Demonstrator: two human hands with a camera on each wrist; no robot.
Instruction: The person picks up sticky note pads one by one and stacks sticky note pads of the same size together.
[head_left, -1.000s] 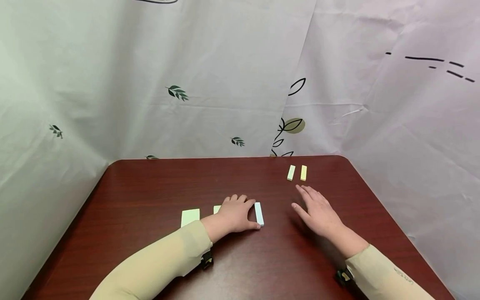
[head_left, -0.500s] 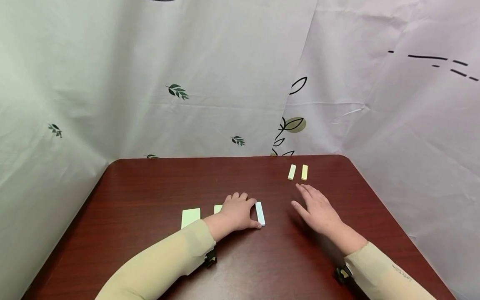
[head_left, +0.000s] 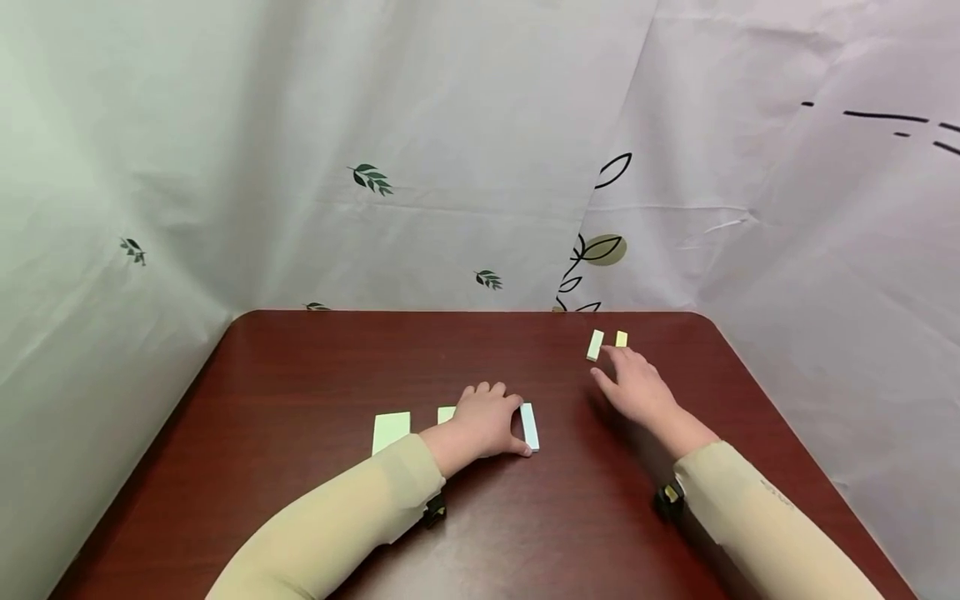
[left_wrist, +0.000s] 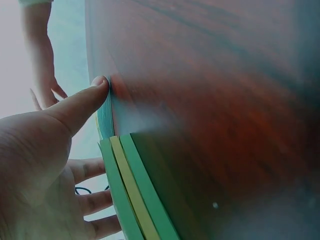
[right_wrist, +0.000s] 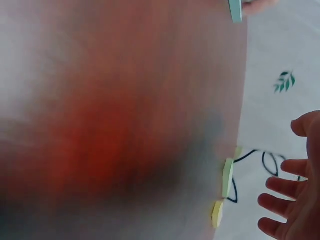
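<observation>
My left hand pinches a narrow light-blue sticky note pad by its two ends, thumb at the near end. In the left wrist view the thumb rests at the end of this pad's blue edge. My right hand hovers with spread fingers near two narrow pads at the far right. One is a pale green sticky note pad; the other, a yellow sticky note pad, is partly covered by the fingers. The right wrist view shows both, pale green and yellow, apart from the fingers.
Left of the left arm lies a larger pale green pad. Another light green pad is mostly hidden behind the left hand. Green and yellow pad edges appear close in the left wrist view. Fabric surrounds the dark red table.
My right hand has moved forward toward the pale green and yellow pads, now covering part of the yellow one. My left hand stays at the light-blue pad. The head view has shifted slightly.
</observation>
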